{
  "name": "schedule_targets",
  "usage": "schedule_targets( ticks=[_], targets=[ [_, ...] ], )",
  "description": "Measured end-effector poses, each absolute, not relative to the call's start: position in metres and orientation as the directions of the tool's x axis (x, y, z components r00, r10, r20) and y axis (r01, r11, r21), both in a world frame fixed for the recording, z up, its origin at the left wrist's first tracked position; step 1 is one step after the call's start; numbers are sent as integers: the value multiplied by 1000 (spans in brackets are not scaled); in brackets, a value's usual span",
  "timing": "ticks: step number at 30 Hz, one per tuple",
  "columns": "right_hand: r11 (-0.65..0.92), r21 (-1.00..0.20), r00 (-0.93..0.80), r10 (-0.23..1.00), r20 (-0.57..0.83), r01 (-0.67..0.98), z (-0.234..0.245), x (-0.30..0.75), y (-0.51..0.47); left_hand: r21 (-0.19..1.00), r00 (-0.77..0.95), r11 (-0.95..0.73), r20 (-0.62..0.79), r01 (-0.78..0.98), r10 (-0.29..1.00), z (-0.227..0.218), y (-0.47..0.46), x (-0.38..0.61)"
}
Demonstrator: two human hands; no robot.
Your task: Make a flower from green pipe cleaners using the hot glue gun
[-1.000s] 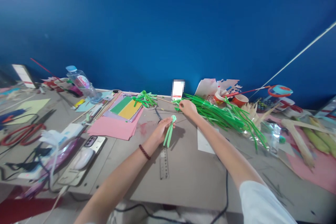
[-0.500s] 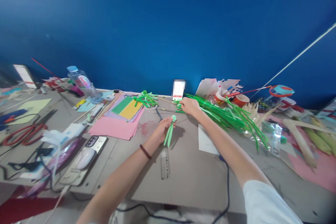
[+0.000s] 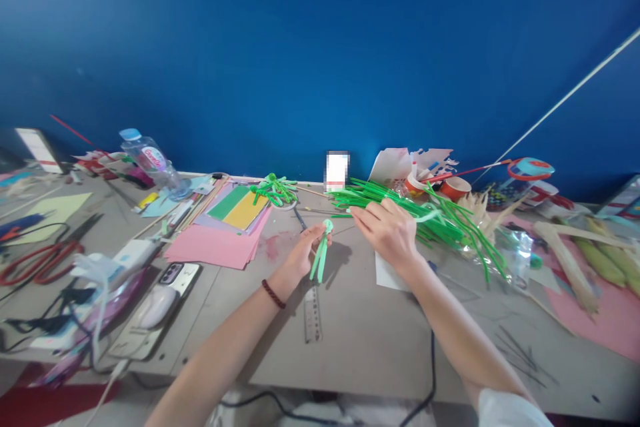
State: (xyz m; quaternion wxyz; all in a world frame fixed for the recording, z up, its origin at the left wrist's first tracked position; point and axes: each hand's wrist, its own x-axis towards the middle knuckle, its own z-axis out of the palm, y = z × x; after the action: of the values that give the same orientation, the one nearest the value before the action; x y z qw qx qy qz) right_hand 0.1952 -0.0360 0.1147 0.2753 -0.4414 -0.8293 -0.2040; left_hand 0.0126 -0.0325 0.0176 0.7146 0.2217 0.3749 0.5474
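Our left hand [image 3: 299, 257] is closed in a pinch on a light-green bundle [image 3: 321, 255] of folded pipe cleaners. Thumb and fingertips are at its looped top, and the legs hang down toward the ruler [image 3: 313, 315]. The bundle is up off the table [image 3: 360, 347], mid-desk, just left of our right hand [image 3: 387, 232].

The right hand lies back-up on the near end of the green pile [image 3: 450, 223] of pipe cleaners, fingers stretched toward the bundle. A pale strand [image 3: 431, 215] runs out from under it. We cannot tell if the hand grips it or only rests there.

Pink paper [image 3: 215, 245] and a phone [image 3: 173, 272] lie to the left. A white sheet [image 3: 389, 275] lies below the right wrist.

Handling, as we judge it: the bundle is very light, with a fuzzy outside and a bendy wire core. It won't slip or break, and it keeps any bend we give it, so a hard squeeze would deform the legs. The best hold is a light pinch at the top loop where the strands meet. Held by one leg, it would swing and kink. Pile strands look likely to tangle, so take one by its end.
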Motion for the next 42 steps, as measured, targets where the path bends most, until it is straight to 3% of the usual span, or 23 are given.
schedule_targets(
  ticks=[10, 23, 42],
  targets=[
    [631, -132, -408, 632, 659, 764, 86, 180, -40, 730, 103, 274, -270, -627, 957, 20, -35, 16],
    [548, -345, -309, 776, 550, 762, 77, 169, -45, 722, 149, 271, -229, -636, 962, 24, -39, 20],
    [537, -354, -262, 763, 591, 766, 78, 167, -45, 733, 174, 252, -182, -632, 968, 26, -42, 21]
  ],
)
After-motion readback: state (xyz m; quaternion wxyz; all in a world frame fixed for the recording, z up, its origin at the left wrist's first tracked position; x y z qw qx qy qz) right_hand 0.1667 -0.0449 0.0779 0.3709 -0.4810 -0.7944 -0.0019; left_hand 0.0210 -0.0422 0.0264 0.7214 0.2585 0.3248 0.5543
